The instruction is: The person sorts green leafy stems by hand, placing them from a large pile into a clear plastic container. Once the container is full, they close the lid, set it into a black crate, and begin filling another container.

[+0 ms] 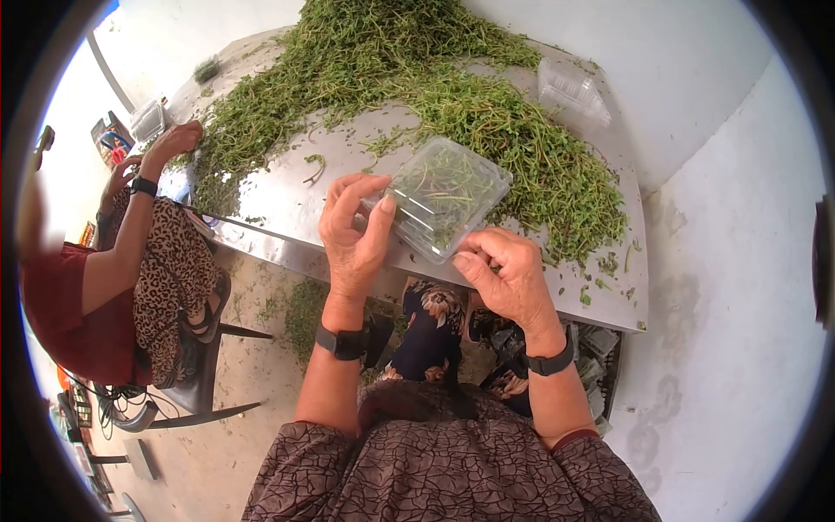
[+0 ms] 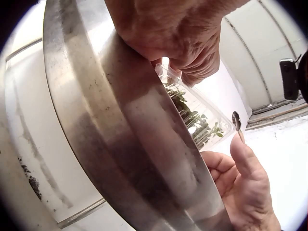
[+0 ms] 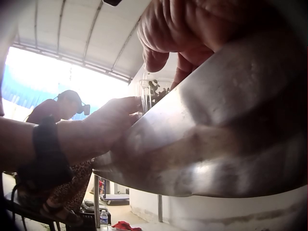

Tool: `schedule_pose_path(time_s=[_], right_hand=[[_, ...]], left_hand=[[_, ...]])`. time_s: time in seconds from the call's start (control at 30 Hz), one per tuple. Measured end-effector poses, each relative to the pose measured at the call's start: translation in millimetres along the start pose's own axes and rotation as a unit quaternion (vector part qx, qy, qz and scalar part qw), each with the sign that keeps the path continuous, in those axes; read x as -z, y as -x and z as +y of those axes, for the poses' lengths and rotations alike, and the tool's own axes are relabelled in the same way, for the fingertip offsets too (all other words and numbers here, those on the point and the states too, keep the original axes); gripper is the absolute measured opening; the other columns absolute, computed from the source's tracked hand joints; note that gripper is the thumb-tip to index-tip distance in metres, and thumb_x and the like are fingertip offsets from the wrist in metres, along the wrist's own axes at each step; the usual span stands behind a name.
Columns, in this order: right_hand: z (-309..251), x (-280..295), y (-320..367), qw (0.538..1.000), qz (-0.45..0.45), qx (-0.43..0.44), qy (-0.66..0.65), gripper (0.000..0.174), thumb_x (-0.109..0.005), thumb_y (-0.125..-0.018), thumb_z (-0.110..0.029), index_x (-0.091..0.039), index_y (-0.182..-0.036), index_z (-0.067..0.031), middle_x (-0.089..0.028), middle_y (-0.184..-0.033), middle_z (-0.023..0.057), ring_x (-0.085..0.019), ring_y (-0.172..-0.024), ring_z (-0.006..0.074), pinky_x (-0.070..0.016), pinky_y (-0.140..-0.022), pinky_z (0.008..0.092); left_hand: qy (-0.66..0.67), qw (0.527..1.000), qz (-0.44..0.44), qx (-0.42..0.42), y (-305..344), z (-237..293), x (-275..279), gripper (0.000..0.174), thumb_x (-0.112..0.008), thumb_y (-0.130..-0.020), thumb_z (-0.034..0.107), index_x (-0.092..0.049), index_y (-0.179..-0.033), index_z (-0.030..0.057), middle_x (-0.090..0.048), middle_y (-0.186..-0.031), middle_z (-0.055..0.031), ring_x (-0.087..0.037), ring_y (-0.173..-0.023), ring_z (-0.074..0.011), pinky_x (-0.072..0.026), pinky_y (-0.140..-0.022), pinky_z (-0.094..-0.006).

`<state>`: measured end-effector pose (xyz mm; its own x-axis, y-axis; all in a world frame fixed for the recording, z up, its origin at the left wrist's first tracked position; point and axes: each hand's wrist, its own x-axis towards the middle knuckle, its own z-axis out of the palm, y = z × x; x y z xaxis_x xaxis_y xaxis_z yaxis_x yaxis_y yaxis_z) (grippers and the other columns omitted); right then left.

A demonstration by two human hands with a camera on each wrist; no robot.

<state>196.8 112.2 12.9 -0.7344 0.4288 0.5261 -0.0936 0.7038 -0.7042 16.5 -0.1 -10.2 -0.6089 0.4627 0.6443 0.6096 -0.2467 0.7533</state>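
A clear plastic clamshell box (image 1: 448, 196) with green leafy stems inside is tilted over the near edge of the metal table. My left hand (image 1: 357, 228) grips its left side between thumb and fingers. At the box's near right corner, my right hand (image 1: 506, 271) pinches the rim with curled fingers. The left wrist view shows leaves through the wall of the box (image 2: 192, 113), with the right hand (image 2: 248, 185) at its far end. In the right wrist view the table edge hides most of the box (image 3: 146, 96).
Cut greens (image 1: 365, 65) are heaped across the metal table (image 1: 278, 187). Stacked clear boxes (image 1: 572, 94) stand at the back right, against the wall. Another person (image 1: 96, 278) sits at the left, hands at the greens. A crate of clear packs (image 1: 600, 348) is below the table.
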Motion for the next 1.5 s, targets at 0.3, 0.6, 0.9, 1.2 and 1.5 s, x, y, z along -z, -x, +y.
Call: schedule_pose_path(time_s=[0.3, 0.6, 0.9, 1.2, 1.5], right_hand=[[-14.9, 1.9, -4.9, 0.998, -0.025, -0.059, -0.031, 0.026, -0.072, -0.086, -0.024, -0.069, -0.086, 0.0016, -0.064, -0.071, 0.0086, -0.058, -0.056, 0.0141, -0.0455, -0.053, 0.0278], [-20.4, -8.3, 1.3, 0.975, 0.003, -0.160, -0.152, 0.024, -0.070, -0.089, -0.022, -0.068, -0.087, 0.0021, -0.063, -0.070, 0.0007, -0.052, -0.061, 0.0045, -0.0434, -0.054, 0.0229], [-6.0, -12.8, 2.7, 0.960, 0.043, -0.175, -0.214, 0.023, -0.068, -0.090, -0.019, -0.067, -0.086, 0.0032, -0.061, -0.068, -0.0013, -0.049, -0.061, 0.0025, -0.0387, -0.052, 0.0216], [-4.5, -2.2, -2.4, 0.931, 0.055, -0.219, -0.288, 0.021, -0.063, -0.090, -0.017, -0.065, -0.085, 0.0032, -0.063, -0.071, 0.0017, -0.053, -0.064, 0.0055, -0.0427, -0.057, 0.0235], [-1.6, 4.3, 2.0, 0.920, 0.054, -0.224, -0.317, 0.016, -0.061, -0.089, -0.014, -0.065, -0.086, 0.0021, -0.064, -0.072, 0.0034, -0.058, -0.066, 0.0079, -0.0451, -0.060, 0.0237]], left_hand=[[0.011, 0.999, 0.035, 0.012, -2.2, 2.0, -1.8, 0.021, -0.069, -0.082, 0.009, -0.070, -0.103, 0.0059, -0.062, -0.102, -0.0078, -0.056, -0.077, -0.0140, -0.0461, -0.064, -0.0256], [-0.005, 1.000, 0.013, 0.018, -0.5, 9.7, -1.3, 0.021, -0.062, -0.088, 0.005, -0.066, -0.108, 0.0029, -0.056, -0.107, -0.0030, -0.051, -0.088, -0.0086, -0.0425, -0.073, -0.0227], [-0.005, 0.999, 0.038, -0.012, -1.5, 7.0, -2.5, 0.018, -0.067, -0.083, 0.009, -0.069, -0.101, 0.0059, -0.061, -0.101, -0.0069, -0.056, -0.082, -0.0154, -0.0458, -0.068, -0.0258], [0.048, 0.999, 0.016, 0.013, 2.3, 6.3, 3.3, 0.017, -0.054, -0.097, 0.009, -0.067, -0.100, -0.0003, -0.055, -0.099, -0.0020, -0.046, -0.078, -0.0081, -0.0398, -0.068, -0.0241], [0.082, 0.995, 0.004, 0.057, 10.9, 25.1, 11.7, 0.017, -0.055, -0.096, 0.012, -0.066, -0.099, -0.0015, -0.060, -0.098, -0.0052, -0.054, -0.079, -0.0113, -0.0445, -0.069, -0.0238]])
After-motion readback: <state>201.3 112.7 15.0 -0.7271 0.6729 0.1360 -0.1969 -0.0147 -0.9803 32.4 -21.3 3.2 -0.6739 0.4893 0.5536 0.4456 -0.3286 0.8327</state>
